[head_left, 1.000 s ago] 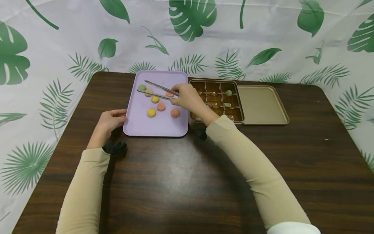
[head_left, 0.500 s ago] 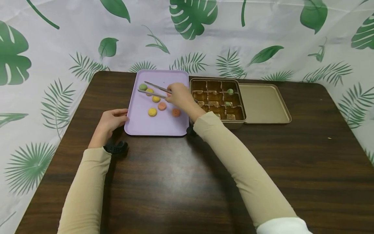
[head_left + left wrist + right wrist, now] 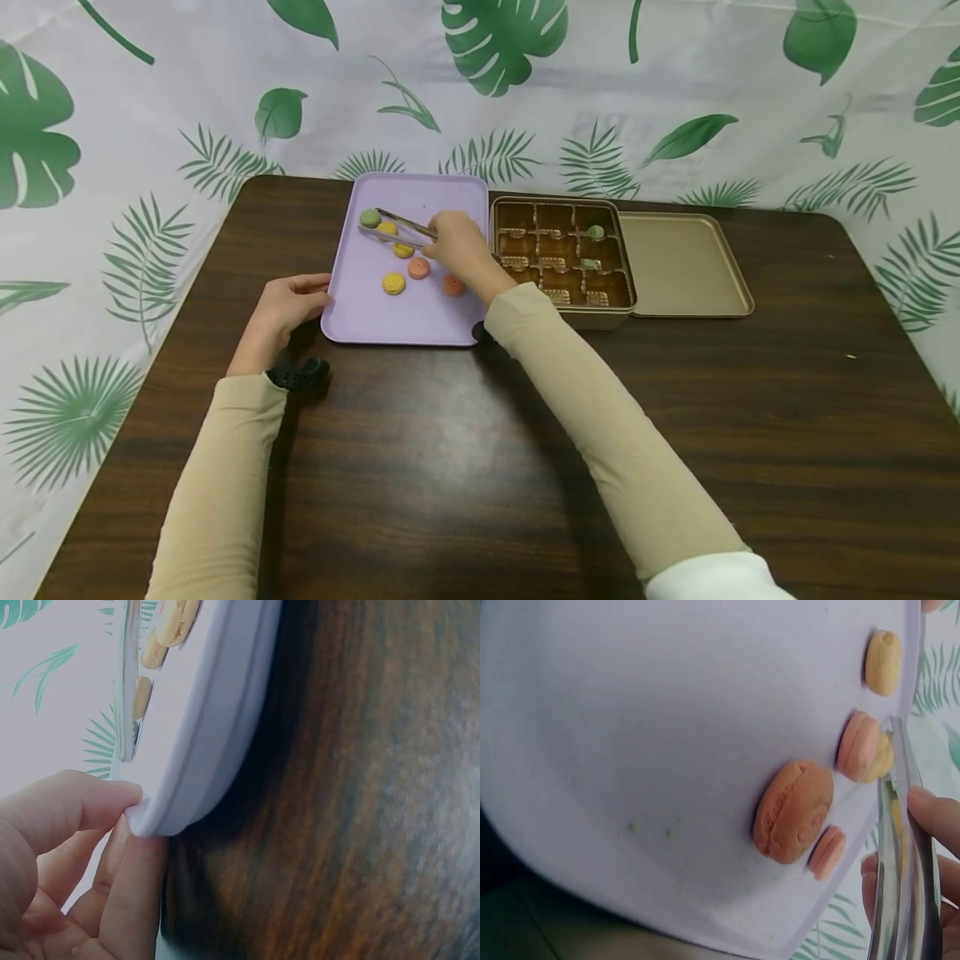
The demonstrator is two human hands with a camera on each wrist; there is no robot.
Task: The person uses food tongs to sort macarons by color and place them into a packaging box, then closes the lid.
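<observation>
Since the earlier frame, the right hand (image 3: 459, 244) has moved farther in over the tray (image 3: 375, 321). From the head view, its fingers pinch the tongs (image 3: 408, 222), whose legs stand partly apart. On the tray's far left part, the green cookie (image 3: 370, 217) shows between the tips and a yellow cookie (image 3: 387, 229) between the legs; touching or not, one cannot tell. Both look light and crumbly, so a soft squeeze on the sides seems best. The box (image 3: 592, 320) sits just beside the tray, with taller walls. Open room lies along the tray's front.

In the left wrist view, the left hand (image 3: 279, 315) pinches the rim, thumb on top. The tray looks stiff and smooth.

In the right wrist view, the shiny tongs look slippery. An orange cookie (image 3: 795, 814) lies nearer the camera.
</observation>
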